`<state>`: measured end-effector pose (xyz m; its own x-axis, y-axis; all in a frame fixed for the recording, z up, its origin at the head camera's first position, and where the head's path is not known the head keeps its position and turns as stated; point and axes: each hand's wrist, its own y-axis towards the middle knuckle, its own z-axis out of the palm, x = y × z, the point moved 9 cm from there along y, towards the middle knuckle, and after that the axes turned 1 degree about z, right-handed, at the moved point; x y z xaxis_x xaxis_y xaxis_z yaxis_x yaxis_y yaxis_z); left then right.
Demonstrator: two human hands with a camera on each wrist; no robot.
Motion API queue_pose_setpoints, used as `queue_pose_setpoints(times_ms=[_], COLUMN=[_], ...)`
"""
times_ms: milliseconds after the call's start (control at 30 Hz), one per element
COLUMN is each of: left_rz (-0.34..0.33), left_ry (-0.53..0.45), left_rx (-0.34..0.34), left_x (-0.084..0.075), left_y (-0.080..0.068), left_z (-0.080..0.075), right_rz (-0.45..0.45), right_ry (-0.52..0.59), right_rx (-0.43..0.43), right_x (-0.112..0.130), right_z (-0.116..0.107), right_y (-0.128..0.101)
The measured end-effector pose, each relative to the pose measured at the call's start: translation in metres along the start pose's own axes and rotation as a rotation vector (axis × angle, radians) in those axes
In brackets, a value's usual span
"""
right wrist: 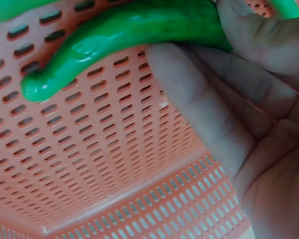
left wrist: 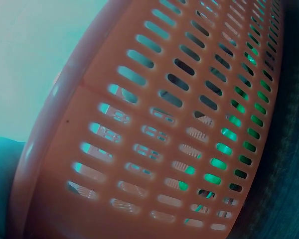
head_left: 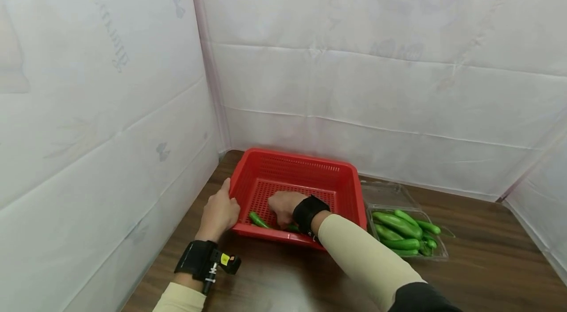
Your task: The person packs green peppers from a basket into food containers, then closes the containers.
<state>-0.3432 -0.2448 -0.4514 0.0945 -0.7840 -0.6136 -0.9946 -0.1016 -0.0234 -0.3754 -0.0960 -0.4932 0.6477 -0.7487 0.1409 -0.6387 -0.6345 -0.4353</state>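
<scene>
A red perforated basket (head_left: 301,157) stands on the table, and my left hand (head_left: 220,209) grips its left rim. From the left wrist the basket's slotted side wall (left wrist: 154,119) fills the view, with bits of green showing through the slots. Inside the basket, my right hand (head_left: 283,206) reaches down near the front wall. Between its thumb and fingers it pinches a glossy curved green chili pepper (right wrist: 139,25), seen in the right wrist view. A green pepper (head_left: 258,220) shows left of that hand, low along the front wall. Part of what lies under the right wrist is hidden.
Right of the basket sits a clear plastic container (head_left: 438,253) holding several long green peppers (head_left: 398,226), its lid (head_left: 385,193) folded back. White sheeting (head_left: 354,95) walls off the back and sides of the brown wooden table (head_left: 487,243).
</scene>
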Motion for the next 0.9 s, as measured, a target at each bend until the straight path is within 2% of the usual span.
queue_pose_setpoints(times_ms=[367,900], left_rz=[-0.019,-0.045], left_ry=[-0.019,-0.017], left_rx=[0.002,0.008], left_x=[-0.0012,0.0008], left_y=[-0.0019,-0.0013], left_z=[-0.0005,0.0004], right_rz=[0.008,0.037], right_ry=[0.092,0.105], right_rx=[0.0,0.0], right_x=[-0.0064,-0.0096], right_z=[-0.0009,0.0013], right_y=[-0.0026,0.0004])
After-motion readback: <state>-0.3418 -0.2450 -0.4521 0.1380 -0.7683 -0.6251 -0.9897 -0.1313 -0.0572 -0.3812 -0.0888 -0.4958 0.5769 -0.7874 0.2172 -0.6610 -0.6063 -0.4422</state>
